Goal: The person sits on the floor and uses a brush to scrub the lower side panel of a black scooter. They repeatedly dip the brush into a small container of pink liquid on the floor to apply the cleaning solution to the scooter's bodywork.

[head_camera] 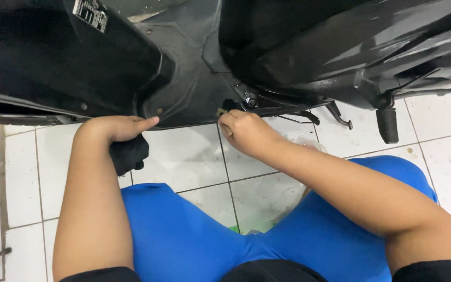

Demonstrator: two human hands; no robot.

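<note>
1. The bolt sits at the lower edge of the scooter's black floor panel, just above and beyond the fingertips of the right hand. It looks like the fastener being worked, though its head is small and partly in shadow.
2. The right hand is curled narrow, fingers pinched together on something small at the panel's rim; whether that is a tool tip or the fastener itself cannot be told.
3. To do the step well, the person would best keep that pinch square to the bolt, wrist in line with it, so the turning force does not slip sideways off the head.
4. The left hand presses its fingertips flat against the panel edge, well to the left of the pinch, with a black cloth bunched under the palm. It appears to steady the panel; firm pressure there would stop the plastic flexing.
5. Just right of the pinch hang the side-stand parts and a footrest, near enough to catch knuckles.
6. Below lies white floor tile, where a loose fastener could roll.
</note>
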